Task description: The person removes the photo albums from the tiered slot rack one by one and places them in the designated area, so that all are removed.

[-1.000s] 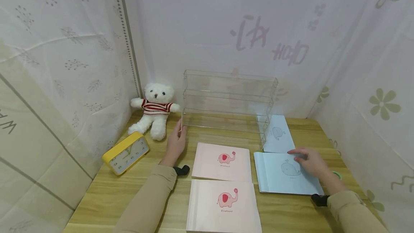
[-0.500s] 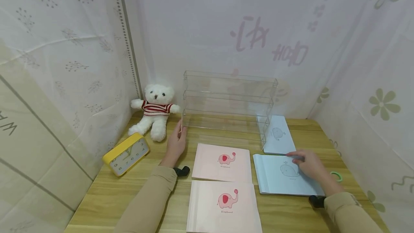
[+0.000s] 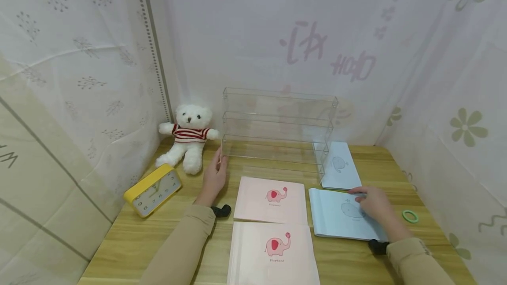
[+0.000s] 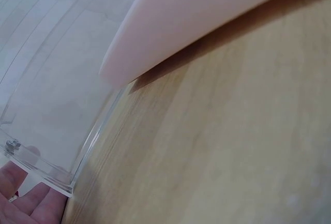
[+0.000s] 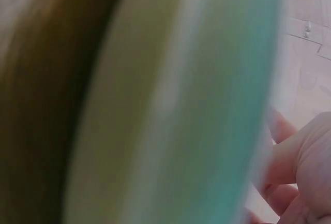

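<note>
My left hand (image 3: 215,178) grips the lower left edge of a clear acrylic tiered rack (image 3: 277,151). In the left wrist view, its fingers (image 4: 47,203) lie around the rack's bottom corner. My right hand (image 3: 376,206) holds the far edge of a light blue whale booklet (image 3: 336,217), thumb over the cover and fingers at the edge. In the right wrist view, a blurred greenish surface hides much of that hand (image 5: 310,167). A second blue whale booklet (image 3: 339,170) lies behind, partly seen through the rack. Two pink elephant booklets, one far (image 3: 257,199) and one near (image 3: 253,250), lie between my arms.
A white teddy bear (image 3: 189,133) in a striped sweater sits left of the rack. In front of it stands a yellow clock (image 3: 152,190). A green ring (image 3: 410,216) lies on the wooden table (image 3: 348,263) right of my right hand. Patterned curtains enclose the back and sides.
My right hand and forearm have shifted a little left, and the blue booklet's visible right end with them. The green ring now shows whole. The left hand stays on the rack.
</note>
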Demonstrator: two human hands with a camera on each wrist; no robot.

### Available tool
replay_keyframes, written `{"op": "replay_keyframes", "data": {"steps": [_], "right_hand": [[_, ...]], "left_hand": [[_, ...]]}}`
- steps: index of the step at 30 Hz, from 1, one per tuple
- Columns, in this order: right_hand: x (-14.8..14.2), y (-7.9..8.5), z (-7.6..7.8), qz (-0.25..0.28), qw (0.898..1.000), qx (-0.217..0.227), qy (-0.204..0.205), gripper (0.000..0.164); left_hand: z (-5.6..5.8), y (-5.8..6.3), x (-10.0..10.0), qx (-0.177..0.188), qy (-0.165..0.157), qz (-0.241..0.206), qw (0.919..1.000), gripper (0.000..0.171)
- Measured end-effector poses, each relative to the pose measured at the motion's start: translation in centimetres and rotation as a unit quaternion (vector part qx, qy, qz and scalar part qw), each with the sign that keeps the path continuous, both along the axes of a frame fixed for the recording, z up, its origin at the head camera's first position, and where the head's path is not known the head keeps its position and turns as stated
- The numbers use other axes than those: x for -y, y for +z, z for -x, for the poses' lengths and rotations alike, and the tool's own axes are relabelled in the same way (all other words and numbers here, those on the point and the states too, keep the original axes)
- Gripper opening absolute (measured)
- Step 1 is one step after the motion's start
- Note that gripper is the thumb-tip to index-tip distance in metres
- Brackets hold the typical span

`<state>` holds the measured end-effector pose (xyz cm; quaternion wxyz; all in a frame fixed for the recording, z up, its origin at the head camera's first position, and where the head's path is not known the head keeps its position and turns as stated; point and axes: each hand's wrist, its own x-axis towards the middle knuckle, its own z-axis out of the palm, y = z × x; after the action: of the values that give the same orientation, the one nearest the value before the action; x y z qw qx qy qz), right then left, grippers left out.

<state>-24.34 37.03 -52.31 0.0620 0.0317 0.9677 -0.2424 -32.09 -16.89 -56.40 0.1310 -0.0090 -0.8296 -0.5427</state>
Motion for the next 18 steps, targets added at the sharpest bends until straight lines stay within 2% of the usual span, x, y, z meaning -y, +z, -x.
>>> {"op": "replay_keyframes", "data": {"steps": [18], "right_hand": [[0.96,-0.63,-0.64,-0.014,0.998,-0.042,-0.035,0.034]], "left_hand": [[0.03,-0.14,0.04,0.004,0.002,0.002,1.0,0.059]]}}
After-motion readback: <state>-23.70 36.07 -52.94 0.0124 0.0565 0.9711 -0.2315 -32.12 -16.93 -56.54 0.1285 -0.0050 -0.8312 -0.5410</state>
